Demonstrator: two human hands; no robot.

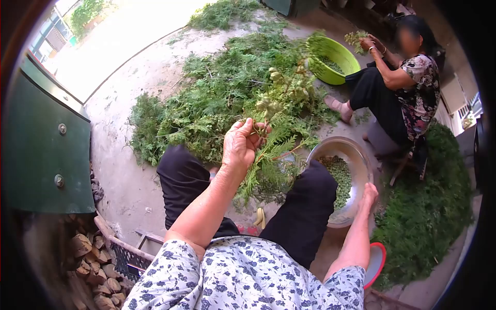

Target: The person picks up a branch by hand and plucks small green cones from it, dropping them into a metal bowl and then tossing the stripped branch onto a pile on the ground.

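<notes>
A green leafy branch [274,155] with pale green cones [268,106] is pinched in my left hand [243,140], raised above my knees. Small green cones [340,181] lie in a metal basin [361,163] beside my right knee. At the basin's right rim is my right hand [369,194], fingers together, low against the edge; whether it holds anything is too small to make out. Beyond my knees a large heap of cut green branches [206,113] spreads over the floor.
A co-worker [392,88] sits at the right, holding a sprig near a lime-green basin [349,64]. More greenery [423,206] lies at the right. A red-rimmed bowl [376,263] is by my right arm. Split firewood [98,258] and a green metal door [46,144] stand left.
</notes>
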